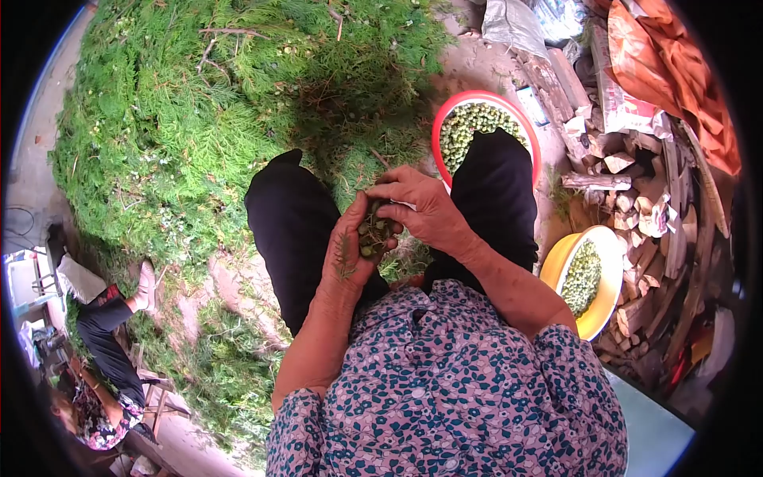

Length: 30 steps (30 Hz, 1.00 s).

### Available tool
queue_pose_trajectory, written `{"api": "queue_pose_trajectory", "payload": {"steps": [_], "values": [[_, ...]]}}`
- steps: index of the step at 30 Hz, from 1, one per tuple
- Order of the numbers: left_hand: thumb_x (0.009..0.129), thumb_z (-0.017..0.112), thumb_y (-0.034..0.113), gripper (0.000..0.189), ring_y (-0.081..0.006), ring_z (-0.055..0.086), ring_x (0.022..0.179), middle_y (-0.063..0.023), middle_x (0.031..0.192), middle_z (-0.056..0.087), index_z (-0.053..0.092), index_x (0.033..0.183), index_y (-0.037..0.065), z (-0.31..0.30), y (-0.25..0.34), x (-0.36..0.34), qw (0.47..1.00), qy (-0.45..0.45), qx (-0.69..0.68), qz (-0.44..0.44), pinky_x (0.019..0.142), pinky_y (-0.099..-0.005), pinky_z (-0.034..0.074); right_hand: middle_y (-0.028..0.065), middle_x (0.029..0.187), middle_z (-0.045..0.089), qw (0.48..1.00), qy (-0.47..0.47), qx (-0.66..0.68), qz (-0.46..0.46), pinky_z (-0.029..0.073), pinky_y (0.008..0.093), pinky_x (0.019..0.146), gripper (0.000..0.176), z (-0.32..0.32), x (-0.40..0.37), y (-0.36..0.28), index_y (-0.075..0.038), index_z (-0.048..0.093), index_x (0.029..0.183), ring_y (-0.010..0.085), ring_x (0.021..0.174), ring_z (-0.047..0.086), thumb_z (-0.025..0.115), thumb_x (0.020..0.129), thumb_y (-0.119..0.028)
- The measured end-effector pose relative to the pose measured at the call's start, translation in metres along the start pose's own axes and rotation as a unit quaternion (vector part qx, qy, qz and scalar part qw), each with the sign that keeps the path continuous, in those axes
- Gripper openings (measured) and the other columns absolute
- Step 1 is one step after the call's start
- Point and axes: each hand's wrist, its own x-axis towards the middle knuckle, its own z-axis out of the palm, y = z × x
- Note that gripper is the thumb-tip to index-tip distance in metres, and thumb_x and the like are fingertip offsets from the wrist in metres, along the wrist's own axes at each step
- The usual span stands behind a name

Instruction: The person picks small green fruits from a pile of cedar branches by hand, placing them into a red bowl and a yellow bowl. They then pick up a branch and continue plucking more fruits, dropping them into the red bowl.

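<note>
A: How does the left hand (347, 230) stand?

B: Cupped, with its fingers curled around a small bunch of green pieces (373, 230), some of them roundish. A feathery sprig (344, 258) lies against the hand near the wrist.

A: And the right hand (427, 205)?

B: It is at the same bunch from the other side, thumb and fingers bent in a narrow curve over it. Whether its fingertips pinch a piece or only touch the bunch, I cannot tell; the fingers overlap too much there.

A: So where exactly is the bunch?

B: In the left palm, above the gap between the person's two knees, which are in dark trousers (286, 219).

A: What about the containers?

B: A red-rimmed basin (536, 155) is on the ground by the right knee, partly hidden by it, with green berries (467, 127) inside. A yellow basin (556, 261) is farther back on the right, also holding green berries.

A: And around all that?

B: A big heap of leafy branches (175, 127) spreads ahead and to the left. Split firewood (628, 207) is piled on the right, near an orange sheet (675, 71). Another person (103, 405) sits at far left.
</note>
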Motion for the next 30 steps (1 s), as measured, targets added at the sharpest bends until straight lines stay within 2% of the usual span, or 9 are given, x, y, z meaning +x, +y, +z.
{"api": "queue_pose_trajectory", "payload": {"steps": [2, 5, 7, 10, 15, 22, 25, 27, 30], "values": [[0.088, 0.049, 0.040, 0.033, -0.0194, 0.059, 0.066, -0.0042, 0.081, 0.061, 0.054, 0.095, 0.009, 0.000, -0.001, 0.000, 1.000, 0.008, -0.005, -0.003, 0.045, -0.0251, 0.045, 0.0140, 0.099, 0.055, 1.000, -0.010, 0.007, 0.021, 0.046, 0.0300, 0.072, 0.022, 0.002, 0.000, 0.001, -0.002, 0.062, 0.093, 0.0260, 0.089, 0.056, 0.065, 0.072, -0.008], [0.088, 0.048, 0.040, 0.034, -0.0198, 0.059, 0.065, -0.0062, 0.081, 0.060, 0.054, 0.097, 0.008, 0.001, 0.001, -0.001, 0.999, 0.029, -0.016, -0.008, 0.045, -0.0254, 0.044, 0.0114, 0.093, 0.056, 0.996, 0.030, -0.053, -0.071, 0.046, 0.0277, 0.069, 0.019, -0.003, 0.005, -0.002, -0.001, 0.060, 0.091, 0.0206, 0.084, 0.058, 0.063, 0.073, -0.005], [0.088, 0.048, 0.039, 0.035, -0.0204, 0.058, 0.065, -0.0087, 0.083, 0.060, 0.054, 0.099, 0.006, 0.004, 0.004, -0.002, 0.999, 0.024, -0.027, -0.007, 0.045, -0.0252, 0.044, 0.0062, 0.087, 0.057, 0.949, 0.098, 0.263, 0.144, 0.045, 0.0240, 0.064, 0.014, -0.013, 0.007, -0.012, -0.001, 0.058, 0.089, 0.0128, 0.077, 0.057, 0.060, 0.075, -0.005], [0.089, 0.045, 0.040, 0.037, -0.0197, 0.059, 0.068, -0.0097, 0.085, 0.059, 0.053, 0.103, 0.006, 0.000, 0.004, -0.001, 0.999, -0.009, -0.037, -0.004, 0.048, -0.0262, 0.045, 0.0013, 0.078, 0.057, 0.900, 0.047, 0.368, 0.227, 0.042, 0.0206, 0.057, 0.012, -0.024, 0.003, 0.006, -0.001, 0.057, 0.088, 0.0066, 0.068, 0.054, 0.057, 0.078, -0.007], [0.089, 0.047, 0.038, 0.036, -0.0194, 0.058, 0.066, -0.0083, 0.084, 0.060, 0.053, 0.103, 0.006, 0.001, 0.002, -0.001, 1.000, 0.004, -0.020, 0.001, 0.046, -0.0253, 0.044, 0.0035, 0.070, 0.059, 0.936, 0.007, 0.195, 0.293, 0.042, 0.0209, 0.052, 0.022, -0.008, -0.005, 0.000, 0.003, 0.061, 0.088, 0.0065, 0.061, 0.053, 0.063, 0.080, -0.017], [0.089, 0.047, 0.038, 0.045, -0.0181, 0.059, 0.068, -0.0088, 0.086, 0.059, 0.045, 0.116, 0.002, -0.001, 0.000, 0.001, 0.999, -0.034, 0.003, 0.026, 0.047, -0.0242, 0.047, 0.0021, 0.072, 0.058, 0.930, 0.029, 0.276, 0.242, 0.043, 0.0209, 0.055, 0.019, -0.002, -0.005, 0.001, 0.002, 0.060, 0.089, 0.0072, 0.062, 0.054, 0.063, 0.077, -0.012], [0.089, 0.046, 0.039, 0.047, -0.0183, 0.059, 0.069, -0.0092, 0.086, 0.059, 0.043, 0.118, 0.003, 0.000, 0.002, 0.000, 1.000, -0.005, 0.002, 0.019, 0.047, -0.0248, 0.047, 0.0006, 0.076, 0.057, 0.936, 0.057, 0.265, 0.225, 0.036, 0.0167, 0.050, 0.019, -0.009, -0.006, -0.002, 0.000, 0.059, 0.093, 0.0034, 0.061, 0.047, 0.062, 0.079, -0.011], [0.089, 0.045, 0.042, 0.049, -0.0183, 0.059, 0.069, -0.0094, 0.086, 0.059, 0.044, 0.118, 0.003, 0.000, 0.003, 0.001, 1.000, -0.005, -0.008, 0.019, 0.047, -0.0252, 0.046, 0.0020, 0.077, 0.058, 0.951, 0.049, 0.230, 0.199, 0.043, 0.0203, 0.056, 0.018, -0.012, -0.007, 0.004, 0.001, 0.059, 0.091, 0.0081, 0.067, 0.054, 0.061, 0.076, -0.009], [0.089, 0.043, 0.045, 0.050, -0.0184, 0.059, 0.067, -0.0092, 0.085, 0.060, 0.046, 0.116, 0.004, 0.003, 0.003, 0.001, 0.999, 0.006, -0.026, 0.019, 0.045, -0.0245, 0.045, 0.0027, 0.078, 0.057, 0.912, 0.041, 0.305, 0.270, 0.043, 0.0201, 0.057, 0.018, -0.017, -0.007, 0.001, 0.001, 0.059, 0.091, 0.0085, 0.069, 0.055, 0.061, 0.076, -0.008]]}}
